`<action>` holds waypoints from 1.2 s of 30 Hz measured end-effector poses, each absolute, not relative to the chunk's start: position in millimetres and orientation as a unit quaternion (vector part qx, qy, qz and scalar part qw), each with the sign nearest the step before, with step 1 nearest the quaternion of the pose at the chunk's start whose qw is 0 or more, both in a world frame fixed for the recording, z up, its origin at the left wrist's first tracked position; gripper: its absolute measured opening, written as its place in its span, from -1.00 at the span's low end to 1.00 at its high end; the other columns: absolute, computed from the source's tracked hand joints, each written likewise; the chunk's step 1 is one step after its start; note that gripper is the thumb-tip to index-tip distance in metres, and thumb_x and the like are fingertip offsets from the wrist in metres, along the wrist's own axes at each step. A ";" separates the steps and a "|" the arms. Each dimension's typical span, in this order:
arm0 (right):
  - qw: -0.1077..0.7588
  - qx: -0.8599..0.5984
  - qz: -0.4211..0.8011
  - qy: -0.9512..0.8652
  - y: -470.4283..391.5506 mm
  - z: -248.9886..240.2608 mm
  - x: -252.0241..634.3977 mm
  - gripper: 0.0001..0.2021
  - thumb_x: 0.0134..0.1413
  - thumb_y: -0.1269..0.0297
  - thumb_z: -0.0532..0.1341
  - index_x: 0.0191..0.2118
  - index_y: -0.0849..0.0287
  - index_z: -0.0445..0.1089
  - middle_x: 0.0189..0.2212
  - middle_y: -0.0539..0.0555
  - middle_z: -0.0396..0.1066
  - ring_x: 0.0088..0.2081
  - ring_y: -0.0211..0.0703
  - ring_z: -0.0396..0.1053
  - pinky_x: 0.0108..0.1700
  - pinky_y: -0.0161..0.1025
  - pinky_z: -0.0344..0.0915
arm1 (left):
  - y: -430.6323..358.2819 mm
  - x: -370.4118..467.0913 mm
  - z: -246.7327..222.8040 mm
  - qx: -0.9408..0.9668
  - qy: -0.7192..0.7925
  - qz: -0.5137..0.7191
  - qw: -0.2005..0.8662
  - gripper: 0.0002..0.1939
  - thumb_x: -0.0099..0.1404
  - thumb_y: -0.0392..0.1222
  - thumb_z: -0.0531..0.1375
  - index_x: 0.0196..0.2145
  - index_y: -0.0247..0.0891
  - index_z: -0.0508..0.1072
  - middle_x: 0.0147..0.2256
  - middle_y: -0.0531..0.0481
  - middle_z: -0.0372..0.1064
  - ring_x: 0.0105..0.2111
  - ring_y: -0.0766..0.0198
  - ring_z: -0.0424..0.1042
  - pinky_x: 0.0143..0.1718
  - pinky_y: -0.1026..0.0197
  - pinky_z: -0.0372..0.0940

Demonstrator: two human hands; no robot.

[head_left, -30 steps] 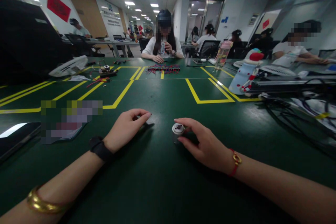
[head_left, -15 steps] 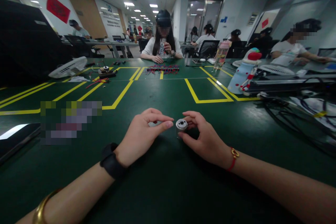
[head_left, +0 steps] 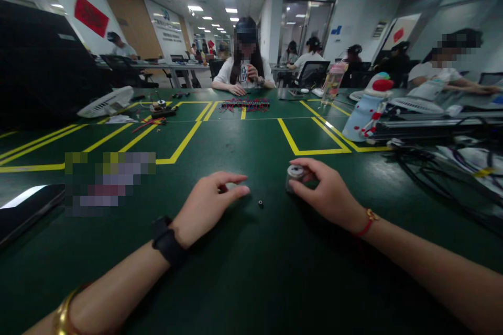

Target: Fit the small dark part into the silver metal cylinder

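My right hand (head_left: 324,183) grips a small silver metal cylinder (head_left: 294,175) between thumb and fingers. The cylinder is upright, with dark holes in its round top; it looks like a small motor, though I cannot be sure. A tiny dark ring-like part (head_left: 260,203) with a pale centre lies on the green tabletop (head_left: 243,282) between my two hands. To the left of that part, my left hand (head_left: 212,199) hovers over the table with thumb and fingers apart and nothing between them.
A person (head_left: 245,63) sits across the table behind a row of red and blue wires (head_left: 245,104). At right stand a blue bottle (head_left: 359,118) and tangled black cables (head_left: 428,172). A dark tablet-like device (head_left: 27,209) lies at left; yellow tape (head_left: 322,152) marks the tabletop.
My right hand has moved right with the metal cylinder. The small ring-like part now shows on the table where the cylinder was. My left thumb and fingers have spread, and the hand has drawn slightly left.
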State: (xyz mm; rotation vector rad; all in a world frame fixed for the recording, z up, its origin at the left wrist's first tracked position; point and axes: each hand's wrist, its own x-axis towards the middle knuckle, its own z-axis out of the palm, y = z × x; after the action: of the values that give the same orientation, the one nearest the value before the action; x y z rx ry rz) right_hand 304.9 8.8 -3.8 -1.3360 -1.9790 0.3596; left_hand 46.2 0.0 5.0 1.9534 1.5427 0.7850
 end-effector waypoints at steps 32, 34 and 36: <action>0.289 -0.650 -0.159 -0.685 39.6 29.5 393.7 -0.76 0.07 0.30 0.12 -0.17 0.21 0.46 -0.20 0.12 0.46 -0.18 -0.19 0.38 -0.08 -0.25 0.24 | 38.6 -13.5 -19.6 0.540 0.646 0.454 0.292 -0.54 0.20 0.19 0.11 -0.34 -0.25 0.57 -0.41 -0.03 0.43 -0.47 0.29 0.29 -0.50 0.29 0.16; 0.259 -0.697 -0.161 -0.649 48.0 35.2 424.3 -0.76 0.01 0.32 0.15 -0.22 0.24 0.48 -0.28 0.15 0.47 -0.26 -0.16 0.38 -0.15 -0.23 0.23 | 38.6 -13.9 -19.9 0.541 0.646 0.452 0.293 -0.54 0.20 0.20 0.11 -0.34 -0.25 0.58 -0.40 -0.03 0.43 -0.47 0.29 0.29 -0.50 0.29 0.16; 0.235 -0.721 -0.143 -0.636 52.9 36.4 444.6 -0.80 -0.06 0.32 0.18 -0.29 0.22 0.50 -0.38 0.12 0.47 -0.35 -0.16 0.37 -0.24 -0.23 0.21 | 38.6 -14.7 -20.0 0.541 0.647 0.450 0.294 -0.53 0.20 0.21 0.11 -0.34 -0.25 0.58 -0.40 -0.04 0.43 -0.47 0.29 0.29 -0.50 0.29 0.15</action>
State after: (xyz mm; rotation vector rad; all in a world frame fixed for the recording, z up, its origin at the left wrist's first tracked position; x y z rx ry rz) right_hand 444.6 52.9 36.4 -1.9775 -1.7445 -0.3933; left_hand -14.7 38.6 -20.0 1.4417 1.7225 1.1980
